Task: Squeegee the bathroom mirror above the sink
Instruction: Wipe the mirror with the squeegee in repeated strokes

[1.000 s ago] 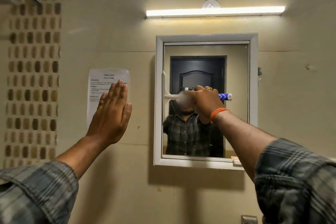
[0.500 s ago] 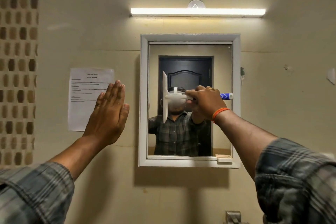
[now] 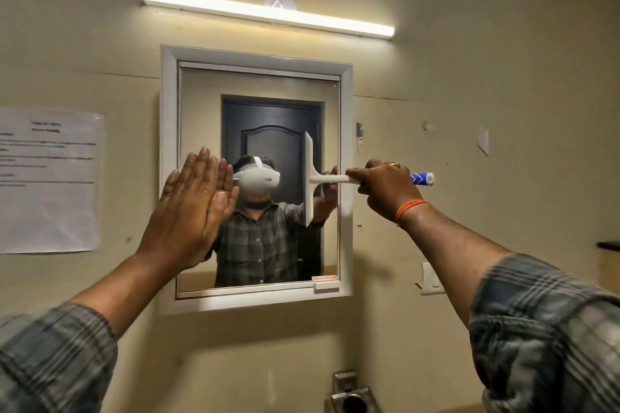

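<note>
Above the mirror (image 3: 258, 104), a lit tube light (image 3: 268, 12) glows on the beige wall (image 3: 469, 77).

Left of the white frame hangs a printed paper notice (image 3: 48, 179); a metal fixture (image 3: 352, 394) sits below. Nothing blocks the glass but the hands. The left hand (image 3: 193, 208) is raised flat, fingers straight and together, over the mirror's left edge, holding nothing. The right hand (image 3: 385, 189), with an orange wristband (image 3: 409, 209), grips the white squeegee (image 3: 310, 178) by its blue-tipped handle, blade upright near the mirror's right side.
</note>
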